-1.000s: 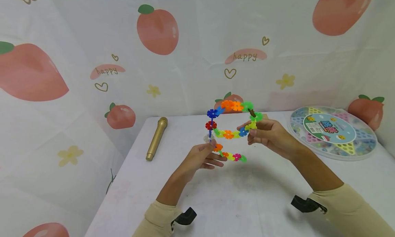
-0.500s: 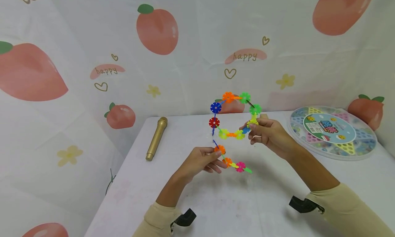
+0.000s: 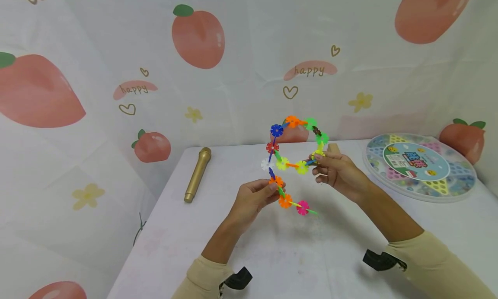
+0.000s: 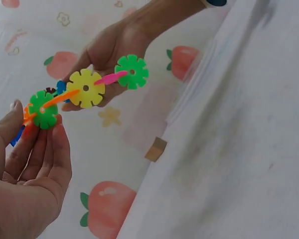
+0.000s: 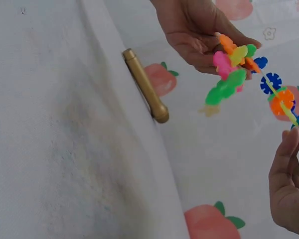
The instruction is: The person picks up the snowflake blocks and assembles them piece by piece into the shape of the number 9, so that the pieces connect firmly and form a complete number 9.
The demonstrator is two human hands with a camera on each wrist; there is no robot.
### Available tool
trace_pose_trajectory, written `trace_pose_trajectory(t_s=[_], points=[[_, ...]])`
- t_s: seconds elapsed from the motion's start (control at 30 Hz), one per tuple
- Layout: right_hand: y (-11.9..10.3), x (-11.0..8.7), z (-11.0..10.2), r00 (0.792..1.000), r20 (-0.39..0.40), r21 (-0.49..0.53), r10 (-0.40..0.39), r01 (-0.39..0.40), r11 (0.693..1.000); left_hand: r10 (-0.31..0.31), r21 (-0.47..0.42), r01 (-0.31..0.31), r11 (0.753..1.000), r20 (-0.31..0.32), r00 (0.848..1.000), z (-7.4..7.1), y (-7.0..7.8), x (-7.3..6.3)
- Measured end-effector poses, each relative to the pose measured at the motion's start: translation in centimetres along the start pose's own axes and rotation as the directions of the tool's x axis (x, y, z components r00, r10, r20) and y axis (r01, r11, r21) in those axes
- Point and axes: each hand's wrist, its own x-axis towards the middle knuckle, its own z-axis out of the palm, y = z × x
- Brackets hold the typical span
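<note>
A chain of linked plastic snowflake discs is held above the table in the head view. Its upper part forms a ring with a red disc (image 3: 272, 147), and a short tail ending past a pink disc (image 3: 303, 208) hangs below. My left hand (image 3: 250, 201) pinches the tail at an orange disc (image 3: 276, 182), under a clear disc. On the ring's right side, my right hand (image 3: 342, 173) pinches a yellow disc (image 3: 318, 155) between thumb and fingers. The left wrist view shows a green disc (image 4: 43, 109) at the left fingertips and the tail's green end disc (image 4: 132, 72) free.
A gold microphone (image 3: 197, 175) lies on the white table (image 3: 295, 264) at the left. At the right is a round game board (image 3: 420, 191) with a printed label. A small brown block (image 4: 156, 149) sits near the back edge, before a peach-print cloth (image 3: 241, 96).
My left hand has shifted its pinch from near the clear disc down to the orange disc. The ring has risen and turned slightly, while the right hand keeps its hold.
</note>
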Motion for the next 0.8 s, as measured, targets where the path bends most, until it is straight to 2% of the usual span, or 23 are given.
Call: trace_pose_trajectory(t_s=[0.13, 0.33, 0.6, 0.8], points=[[0.2, 0.0, -0.1, 1.0, -0.024, 0.001, 0.019, -0.019, 1.0, -0.015, -0.094, 0.017, 0.995, 0.013, 1.0, 0.1, -0.2, 0.0], [0.9, 0.0, -0.1, 0.996, -0.059, -0.01, 0.071, -0.072, 0.997, -0.022, -0.169, 0.033, 0.985, 0.07, 0.997, 0.0, -0.3, 0.0], [1.6, 0.2, -0.1, 0.983, -0.106, 0.002, 0.15, -0.151, 0.989, 0.01, -0.282, 0.024, 0.959, 0.122, 0.993, 0.2, -0.4, 0.0], [1.7, 0.2, -0.3, 0.979, -0.1, -0.029, 0.178, -0.182, 0.983, 0.046, -0.308, -0.007, 0.951, 0.122, 0.992, 0.2, -0.4, 0.1]])
